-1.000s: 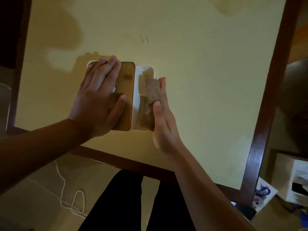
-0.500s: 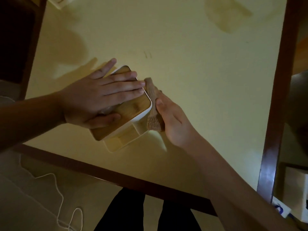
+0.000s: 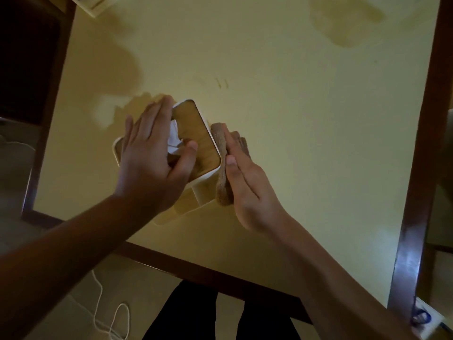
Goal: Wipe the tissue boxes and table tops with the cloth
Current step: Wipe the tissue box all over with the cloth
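Observation:
A white tissue box (image 3: 196, 141) with a wooden lid stands on the pale yellow table top (image 3: 306, 123) near its front edge. A white tissue (image 3: 174, 139) pokes out of the lid's slot. My left hand (image 3: 152, 165) lies over the left half of the lid, fingers straight, thumb resting on the wood. A brown cloth (image 3: 221, 165) is pressed flat against the box's right side by my right hand (image 3: 250, 182), whose fingers are straight. The cloth's lower part and the box's left wall are partly hidden by my hands.
A dark wooden frame (image 3: 421, 168) borders the table on the right, front and left. Another pale box (image 3: 98, 3) sits at the far left corner. A white cord (image 3: 107, 312) lies on the floor by my legs. Damp patches mark the table top.
The box has been turned on the table from its slanted position. My left hand shifted from lying across the lid to covering its left half. My right hand kept the cloth against the box's side.

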A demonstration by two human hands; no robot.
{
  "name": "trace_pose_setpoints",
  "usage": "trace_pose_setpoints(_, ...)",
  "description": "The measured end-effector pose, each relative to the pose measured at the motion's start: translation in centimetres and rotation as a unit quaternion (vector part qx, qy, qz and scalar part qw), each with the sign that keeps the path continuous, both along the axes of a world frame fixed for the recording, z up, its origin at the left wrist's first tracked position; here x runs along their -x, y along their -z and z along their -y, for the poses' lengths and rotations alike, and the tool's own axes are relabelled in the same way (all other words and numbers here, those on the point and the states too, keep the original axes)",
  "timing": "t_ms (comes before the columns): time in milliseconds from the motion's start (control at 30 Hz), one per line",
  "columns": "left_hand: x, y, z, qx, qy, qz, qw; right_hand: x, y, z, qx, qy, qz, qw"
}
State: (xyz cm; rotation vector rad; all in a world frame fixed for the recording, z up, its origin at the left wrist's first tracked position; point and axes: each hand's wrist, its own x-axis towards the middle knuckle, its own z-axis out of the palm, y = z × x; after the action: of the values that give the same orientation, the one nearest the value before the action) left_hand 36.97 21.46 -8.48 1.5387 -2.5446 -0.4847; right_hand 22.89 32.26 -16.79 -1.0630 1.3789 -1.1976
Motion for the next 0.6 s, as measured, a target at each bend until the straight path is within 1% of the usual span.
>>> trace_pose_setpoints(100, -0.8, 0.2, 0.7, 0.016, 0.085, 0.009, 0.996, -1.2, 0.5, -0.7, -0.008, -0.01, 0.113, 0.994)
trace_pose_setpoints(167, -1.2, 0.3, 0.8, 0.024, 0.13, 0.024, 0.991, -2.1, 0.6, -1.5, -0.013, -0.013, 0.159, 0.987)
trace_pose_setpoints(233, -1.2, 0.3, 0.7, 0.032, 0.158, 0.03, 0.987, -2.7, 0.7, -1.8, -0.02, -0.013, 0.182, 0.983)
trace_pose_setpoints(367, -1.1, 0.3, 0.7, 0.039, 0.169, 0.03, 0.984, -2.5, 0.5, 0.4, -0.041, 0.002, 0.175, 0.984)
trace_pose_setpoints(467, -1.0, 0.2, 0.7, 0.037, 0.17, 0.029, 0.984, -1.3, -0.3, 3.9, -0.034, 0.02, 0.124, 0.992)
trace_pose_setpoints(600, -1.0, 0.2, 0.6, 0.037, 0.17, 0.024, 0.985, -0.1, -0.8, 7.3, 0.004, -0.01, 0.116, 0.993)
